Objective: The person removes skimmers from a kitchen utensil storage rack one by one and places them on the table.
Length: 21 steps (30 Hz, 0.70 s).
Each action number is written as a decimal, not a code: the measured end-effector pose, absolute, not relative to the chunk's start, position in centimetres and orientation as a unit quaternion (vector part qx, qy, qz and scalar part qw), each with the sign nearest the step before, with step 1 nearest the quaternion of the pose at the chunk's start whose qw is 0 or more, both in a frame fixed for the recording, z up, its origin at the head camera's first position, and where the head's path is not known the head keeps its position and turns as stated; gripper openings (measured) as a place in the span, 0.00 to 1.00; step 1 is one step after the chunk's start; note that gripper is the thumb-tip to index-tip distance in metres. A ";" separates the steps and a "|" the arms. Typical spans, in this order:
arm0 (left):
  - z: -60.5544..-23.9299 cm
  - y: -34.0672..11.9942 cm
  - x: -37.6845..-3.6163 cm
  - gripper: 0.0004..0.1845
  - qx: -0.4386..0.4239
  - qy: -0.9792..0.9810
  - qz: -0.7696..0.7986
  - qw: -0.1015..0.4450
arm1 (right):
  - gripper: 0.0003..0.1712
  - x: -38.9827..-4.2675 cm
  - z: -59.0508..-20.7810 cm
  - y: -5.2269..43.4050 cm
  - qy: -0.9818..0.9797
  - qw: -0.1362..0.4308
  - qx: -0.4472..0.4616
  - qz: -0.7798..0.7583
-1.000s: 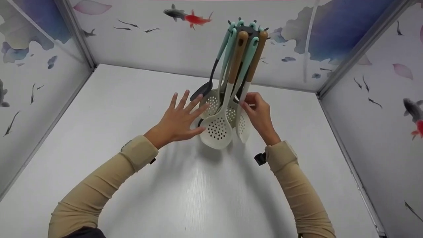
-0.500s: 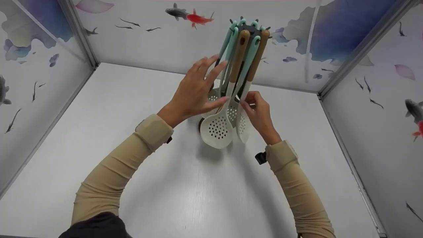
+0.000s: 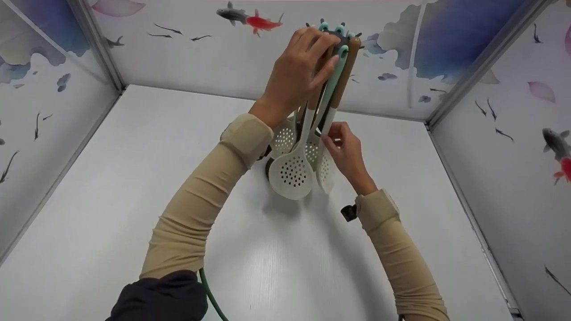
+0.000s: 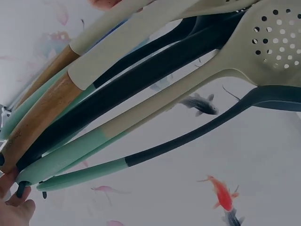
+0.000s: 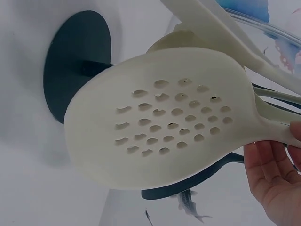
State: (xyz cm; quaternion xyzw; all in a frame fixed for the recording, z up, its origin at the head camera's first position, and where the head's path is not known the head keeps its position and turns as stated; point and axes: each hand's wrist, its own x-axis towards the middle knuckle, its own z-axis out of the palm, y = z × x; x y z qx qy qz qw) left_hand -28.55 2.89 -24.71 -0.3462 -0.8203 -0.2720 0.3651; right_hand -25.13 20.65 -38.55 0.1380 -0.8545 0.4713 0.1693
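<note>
A dark rack [image 3: 342, 39] holds several hanging kitchen utensils with mint or brown handles. My right hand [image 3: 345, 147] pinches the pale stem of a brown-handled skimmer [image 3: 326, 174]; its broad perforated head [image 5: 155, 169] fills the right wrist view. Up at the handle tops, my left hand [image 3: 296, 67] reaches over the front skimmer [image 3: 290, 176], fingers bent near its brown handle [image 4: 42, 117]. In the left wrist view its fingertips [image 4: 26, 209] sit right by the hooked end of a mint handle [image 4: 66, 153]. Whether they grip it, I cannot tell.
The rack's round dark base [image 5: 77, 47] stands on the white tabletop [image 3: 200, 133], partly behind the skimmer head. Panels painted with fish, such as the back wall [image 3: 178, 62], enclose the table. A green cable [image 3: 212, 296] hangs beside the left sleeve.
My left hand has risen from beside the perforated heads, up and right to the handle tops, its spread fingers now bent. The right hand keeps its pinch on the skimmer stem.
</note>
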 end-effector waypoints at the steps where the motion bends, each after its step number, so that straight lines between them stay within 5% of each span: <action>1: -24.6 3.0 -28.7 0.21 -0.347 -0.816 -0.282 0.366 | 0.15 -25.1 -38.6 20.6 -0.854 0.170 0.138 0.471; 21: -25.3 2.9 -30.8 0.17 -0.338 -0.762 -0.359 0.421 | 0.14 -23.4 -38.0 20.0 -0.807 0.206 0.150 0.532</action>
